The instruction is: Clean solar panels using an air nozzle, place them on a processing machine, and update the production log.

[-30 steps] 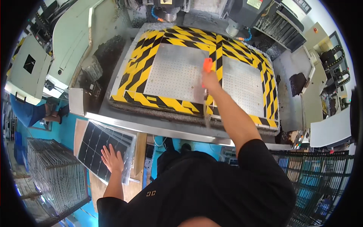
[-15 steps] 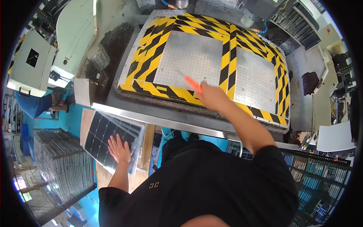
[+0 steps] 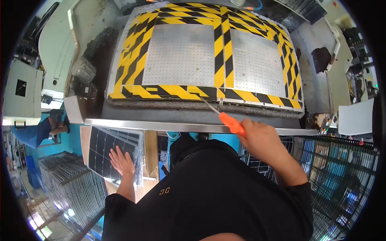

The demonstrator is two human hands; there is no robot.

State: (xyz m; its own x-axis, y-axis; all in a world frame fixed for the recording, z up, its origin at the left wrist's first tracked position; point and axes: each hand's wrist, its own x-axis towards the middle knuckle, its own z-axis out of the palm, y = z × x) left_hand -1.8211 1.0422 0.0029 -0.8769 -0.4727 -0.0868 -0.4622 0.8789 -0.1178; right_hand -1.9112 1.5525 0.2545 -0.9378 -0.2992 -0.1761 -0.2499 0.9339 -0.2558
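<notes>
with right hand (image 3: 263, 138), gripping an orange-handled tool (image 3: 232, 124) before the perforated bed (image 3: 181, 56), pointing its thin tip at the striped tape (image 3: 173, 91) in front; with left hand (image 3: 122, 161), splayed over dark gridded sheets (image 3: 100, 148), perhaps touching. apparently at the tool-aiming step, calling next for steadiness. wearing a gold emblem (image 3: 164, 191) on black shirt (image 3: 229, 188); showing no legible label.

On my view, left hand (image 3: 122, 162): back upward, fingers spread, left forearm (image 3: 128, 188) trailing behind. Right hand (image 3: 261, 140): well right of the left, slightly farther forward, fingers curled, right forearm (image 3: 290, 169) slanting back rightward.
</notes>
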